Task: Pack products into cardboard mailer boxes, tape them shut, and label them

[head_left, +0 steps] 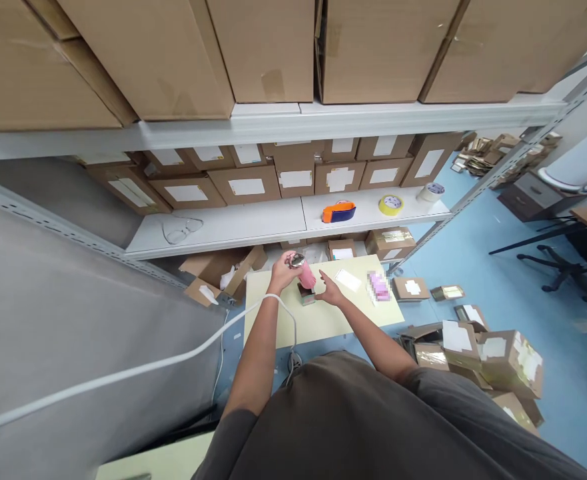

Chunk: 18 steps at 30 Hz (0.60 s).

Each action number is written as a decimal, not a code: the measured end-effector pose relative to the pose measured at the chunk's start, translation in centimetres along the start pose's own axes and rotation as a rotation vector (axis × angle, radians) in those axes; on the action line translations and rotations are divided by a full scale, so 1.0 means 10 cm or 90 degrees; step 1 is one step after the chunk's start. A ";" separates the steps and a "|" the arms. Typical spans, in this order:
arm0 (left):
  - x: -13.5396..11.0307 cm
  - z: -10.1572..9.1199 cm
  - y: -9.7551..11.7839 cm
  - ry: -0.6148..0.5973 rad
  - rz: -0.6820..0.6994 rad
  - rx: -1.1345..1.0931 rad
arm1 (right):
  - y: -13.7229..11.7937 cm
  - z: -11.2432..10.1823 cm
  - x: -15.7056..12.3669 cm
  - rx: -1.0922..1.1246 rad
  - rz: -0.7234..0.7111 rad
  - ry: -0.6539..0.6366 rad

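My left hand (283,273) is wrapped around a pink bottle with a shiny silver top (307,276), near the upper end. The bottle is tilted, and its lower end is over a small dark box (307,297) on the pale yellow table (273,327). Whether that end is inside the box I cannot tell. To the right of the box, my right hand (330,291) has its fingers apart and holds nothing. A white sheet (348,280) lies beyond it, and a blurred pink-purple packet (379,285) is at the table's right side.
Above the table, a shelf (253,220) bears cartons, glasses (182,231), an orange and blue object (338,212) and tape rolls (391,204). An opened carton (223,270) stands at left. Cartons (508,360) pile up at right. A white cable (173,360) crosses my left forearm.
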<state>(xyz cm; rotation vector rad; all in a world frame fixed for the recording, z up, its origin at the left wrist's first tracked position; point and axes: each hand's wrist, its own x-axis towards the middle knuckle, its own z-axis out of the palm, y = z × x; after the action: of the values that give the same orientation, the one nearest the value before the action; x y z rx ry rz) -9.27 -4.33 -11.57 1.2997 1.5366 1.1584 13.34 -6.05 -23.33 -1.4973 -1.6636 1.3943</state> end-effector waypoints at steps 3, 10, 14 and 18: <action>-0.06 0.06 -0.22 -0.003 -0.022 0.024 | 0.31 0.17 0.14 0.062 0.062 -0.010; -0.20 0.27 -0.68 -0.029 -0.060 -0.012 | 0.62 0.60 0.44 0.113 0.028 -0.008; -0.27 0.33 -0.88 -0.045 -0.069 0.052 | 0.63 0.66 0.48 0.100 0.020 0.016; -0.36 0.42 -1.05 -0.017 -0.051 0.205 | 0.66 0.71 0.41 0.088 0.020 0.051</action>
<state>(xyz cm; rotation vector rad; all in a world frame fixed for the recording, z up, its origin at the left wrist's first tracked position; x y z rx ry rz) -7.43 -7.87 -22.80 1.4384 1.7913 0.8627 8.84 -5.63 -32.81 -1.4867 -1.4715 1.4165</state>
